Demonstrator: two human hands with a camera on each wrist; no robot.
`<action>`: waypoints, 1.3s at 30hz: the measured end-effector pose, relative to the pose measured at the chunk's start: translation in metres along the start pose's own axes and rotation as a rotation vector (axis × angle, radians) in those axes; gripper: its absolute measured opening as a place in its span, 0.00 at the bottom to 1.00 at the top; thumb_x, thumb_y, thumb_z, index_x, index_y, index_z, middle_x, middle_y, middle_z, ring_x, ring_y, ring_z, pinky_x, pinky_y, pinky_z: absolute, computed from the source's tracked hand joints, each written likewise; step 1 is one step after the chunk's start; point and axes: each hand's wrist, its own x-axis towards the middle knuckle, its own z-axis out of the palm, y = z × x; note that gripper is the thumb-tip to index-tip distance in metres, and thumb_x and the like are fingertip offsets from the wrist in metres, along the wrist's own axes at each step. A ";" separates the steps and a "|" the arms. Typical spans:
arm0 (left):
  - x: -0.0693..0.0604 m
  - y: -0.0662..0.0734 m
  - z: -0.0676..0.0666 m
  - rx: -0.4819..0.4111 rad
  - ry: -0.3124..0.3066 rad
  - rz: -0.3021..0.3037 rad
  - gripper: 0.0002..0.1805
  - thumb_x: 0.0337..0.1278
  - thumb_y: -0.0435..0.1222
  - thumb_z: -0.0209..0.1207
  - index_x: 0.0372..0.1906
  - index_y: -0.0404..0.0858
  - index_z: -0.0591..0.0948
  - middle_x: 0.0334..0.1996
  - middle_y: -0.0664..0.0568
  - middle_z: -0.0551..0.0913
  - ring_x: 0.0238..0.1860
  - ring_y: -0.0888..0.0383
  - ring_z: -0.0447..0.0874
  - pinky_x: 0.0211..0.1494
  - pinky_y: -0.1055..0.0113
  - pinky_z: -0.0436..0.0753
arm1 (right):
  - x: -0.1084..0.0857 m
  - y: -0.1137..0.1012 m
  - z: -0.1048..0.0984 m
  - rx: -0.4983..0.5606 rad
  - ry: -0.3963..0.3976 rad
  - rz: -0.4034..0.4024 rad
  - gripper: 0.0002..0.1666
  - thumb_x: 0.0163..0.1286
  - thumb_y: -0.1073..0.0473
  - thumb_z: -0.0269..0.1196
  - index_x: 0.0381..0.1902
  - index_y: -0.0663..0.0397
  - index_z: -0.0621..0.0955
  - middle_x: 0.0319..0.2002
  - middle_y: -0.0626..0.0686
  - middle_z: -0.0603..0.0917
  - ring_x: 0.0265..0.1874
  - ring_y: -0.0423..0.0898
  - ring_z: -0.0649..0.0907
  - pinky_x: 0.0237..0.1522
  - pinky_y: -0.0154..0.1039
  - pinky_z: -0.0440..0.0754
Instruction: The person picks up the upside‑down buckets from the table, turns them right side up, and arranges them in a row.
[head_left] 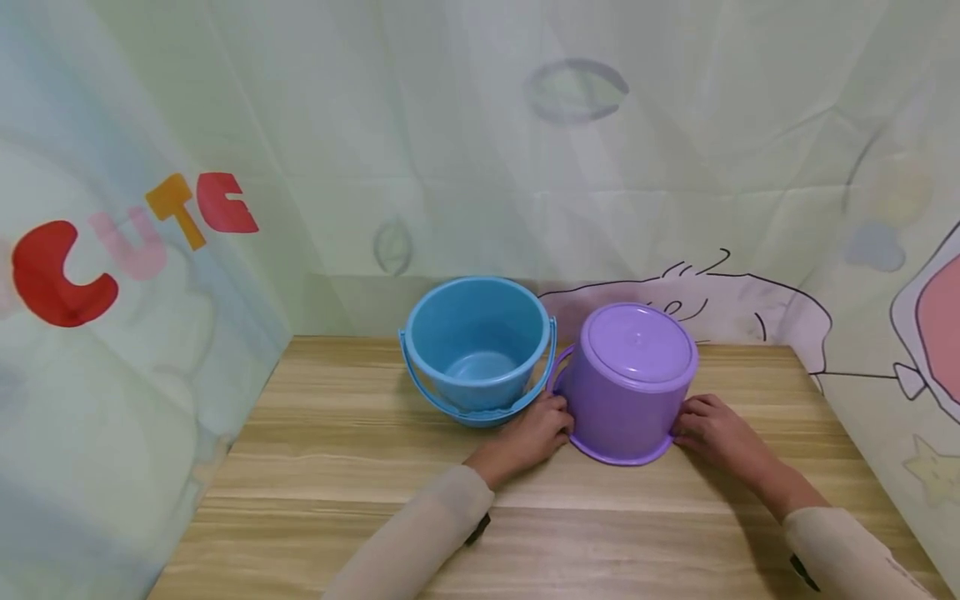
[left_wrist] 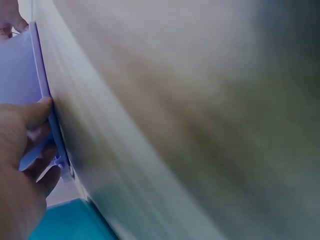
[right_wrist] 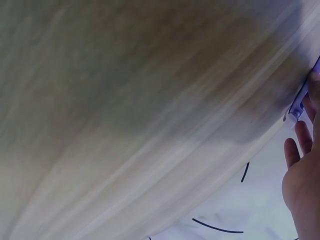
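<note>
A purple bucket point(head_left: 626, 417) stands upside down on the wooden table, its flat base facing up and its rim down. My left hand point(head_left: 534, 432) grips the rim on the left, thumb and bent fingers point(left_wrist: 37, 170) about it in the left wrist view. On the opposite side, my right hand point(head_left: 718, 435) holds the rim; its fingers are partly cut off in the right wrist view. The bucket's purple handle point(head_left: 558, 367) shows behind on the left. Just left stands an upright blue bucket point(head_left: 480, 385), with its handle hanging in front.
The wooden table point(head_left: 330, 467) reaches back to a pale printed curtain point(head_left: 465, 167). More of this cloth closes off the left and right sides. The blue bucket is close beside my left hand and the purple bucket.
</note>
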 end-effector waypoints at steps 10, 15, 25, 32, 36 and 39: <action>0.002 -0.001 0.001 -0.020 -0.014 -0.010 0.05 0.63 0.38 0.68 0.30 0.48 0.88 0.37 0.58 0.80 0.45 0.58 0.74 0.53 0.69 0.74 | -0.001 0.003 0.004 0.014 0.040 -0.055 0.12 0.68 0.50 0.66 0.29 0.51 0.85 0.37 0.51 0.86 0.40 0.55 0.83 0.46 0.49 0.81; 0.000 -0.003 0.001 -0.029 -0.011 0.003 0.05 0.65 0.39 0.67 0.32 0.48 0.90 0.38 0.58 0.80 0.47 0.57 0.74 0.56 0.68 0.74 | -0.001 0.004 0.007 -0.012 0.056 -0.102 0.31 0.84 0.43 0.45 0.30 0.51 0.85 0.36 0.50 0.85 0.40 0.55 0.83 0.46 0.49 0.81; 0.000 -0.003 0.000 -0.065 -0.003 0.020 0.03 0.64 0.38 0.68 0.34 0.48 0.89 0.40 0.57 0.80 0.51 0.55 0.74 0.60 0.65 0.74 | -0.002 0.006 0.006 -0.004 0.078 -0.094 0.31 0.83 0.42 0.44 0.30 0.50 0.85 0.37 0.51 0.85 0.40 0.56 0.83 0.46 0.47 0.80; 0.004 0.002 -0.004 -0.100 0.052 0.013 0.05 0.63 0.40 0.69 0.32 0.47 0.84 0.38 0.59 0.76 0.47 0.59 0.73 0.63 0.64 0.71 | -0.005 0.003 -0.004 0.054 0.066 -0.009 0.30 0.82 0.39 0.46 0.31 0.50 0.84 0.41 0.52 0.84 0.43 0.56 0.82 0.54 0.38 0.74; 0.004 0.004 -0.006 -0.090 0.095 0.011 0.06 0.61 0.38 0.70 0.33 0.48 0.82 0.39 0.59 0.75 0.48 0.58 0.70 0.59 0.66 0.72 | -0.006 0.001 -0.009 0.077 0.042 0.038 0.26 0.80 0.39 0.53 0.31 0.50 0.83 0.44 0.55 0.85 0.45 0.58 0.82 0.61 0.33 0.70; 0.003 0.006 -0.006 -0.067 0.135 0.016 0.08 0.60 0.36 0.69 0.33 0.49 0.80 0.39 0.58 0.74 0.48 0.57 0.70 0.55 0.67 0.72 | -0.008 -0.002 -0.011 0.074 0.030 0.087 0.11 0.68 0.51 0.72 0.31 0.50 0.84 0.46 0.57 0.86 0.46 0.59 0.84 0.58 0.36 0.76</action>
